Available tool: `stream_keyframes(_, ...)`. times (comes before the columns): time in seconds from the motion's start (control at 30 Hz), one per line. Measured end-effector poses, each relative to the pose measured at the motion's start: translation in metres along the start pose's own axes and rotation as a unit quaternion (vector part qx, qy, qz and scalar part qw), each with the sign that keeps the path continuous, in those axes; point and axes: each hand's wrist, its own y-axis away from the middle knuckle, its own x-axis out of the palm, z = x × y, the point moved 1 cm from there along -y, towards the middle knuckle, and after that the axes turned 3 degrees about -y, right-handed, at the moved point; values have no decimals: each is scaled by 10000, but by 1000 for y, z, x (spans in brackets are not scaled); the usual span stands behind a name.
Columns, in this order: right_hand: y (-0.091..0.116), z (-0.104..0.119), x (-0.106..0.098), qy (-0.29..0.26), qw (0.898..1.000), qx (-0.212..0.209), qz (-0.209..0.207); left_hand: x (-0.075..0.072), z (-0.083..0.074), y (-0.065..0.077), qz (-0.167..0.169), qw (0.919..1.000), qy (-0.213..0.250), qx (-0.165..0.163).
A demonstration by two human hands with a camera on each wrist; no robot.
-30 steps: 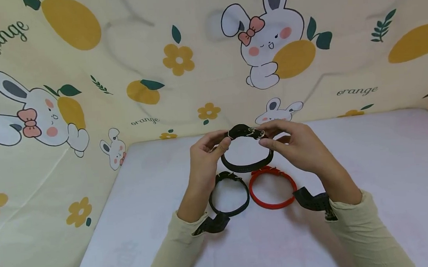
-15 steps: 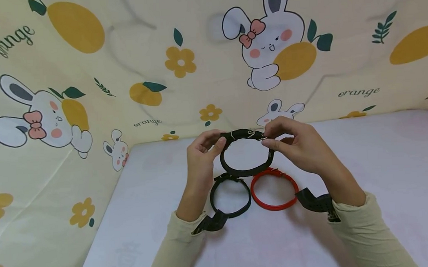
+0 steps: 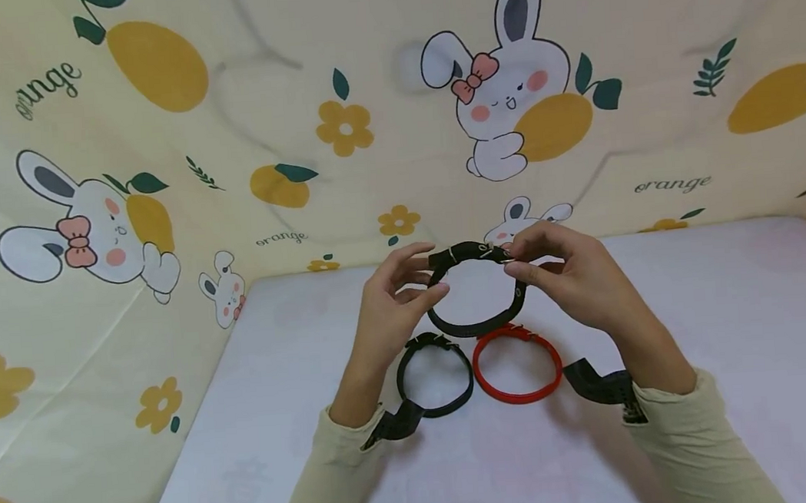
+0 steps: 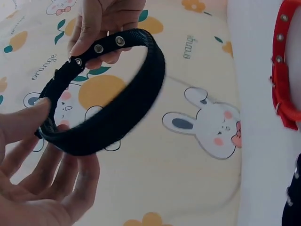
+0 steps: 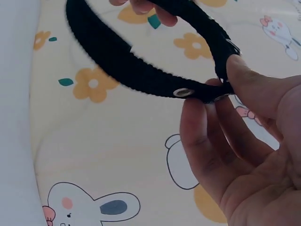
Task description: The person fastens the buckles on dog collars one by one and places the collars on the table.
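Observation:
A black collar (image 3: 475, 329) with metal eyelets and a buckle, fastened into a loop, is held up above the table between both hands. My right hand (image 3: 578, 283) pinches it at the buckle side with thumb and fingertips. On the opposite side, my left hand (image 3: 395, 302) has its thumb against the band and its fingers behind it, partly spread. Eyelets along the strap (image 4: 141, 84) show in the left wrist view, facing the other hand. Below lie a second, thinner black collar (image 3: 449, 412) and a red collar (image 3: 519, 398), both buckled into rings side by side.
The collars lie on a white table (image 3: 697, 303). A cream cloth (image 3: 334, 25) printed with rabbits and oranges hangs behind and along the left side. Dark straps stick out from both sleeves (image 3: 691, 426) near the wrists.
The left fingers and thumb have spread apart, the thumb shifting lower on the band. The held collar has moved slightly right and down, while the right hand keeps its pinch.

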Motion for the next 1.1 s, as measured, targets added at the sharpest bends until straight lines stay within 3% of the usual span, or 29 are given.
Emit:
stream_keyframes(0.13,-1,0,-1,-180,9997,-119,114,-2,-1,1,-104,9995,-215,184)
stream_keyframes(0.3,-1,1,-6,-367,9984,-330,285,-4,-2,-2,-326,9995,-14,28)
stream_keyframes(0.47,2,-1,-7,-343,9982,-374,311,-5,-4,0,-243,9993,225,-151)
stream_keyframes(0.7,3,-10,-11,259,9881,-656,1369,-8,2,-3,-165,9967,594,-528)
stream_keyframes(0.77,4,-12,-11,399,9846,-807,1496,-10,3,-3,-116,9960,658,-598)
stream_keyframes(0.97,2,-8,-4,552,9857,-834,1359,-17,1,-3,-33,9964,666,-518)
stream_keyframes(1.1,-1,-11,8,486,9892,-700,1190,-27,5,-5,333,9970,409,-575)
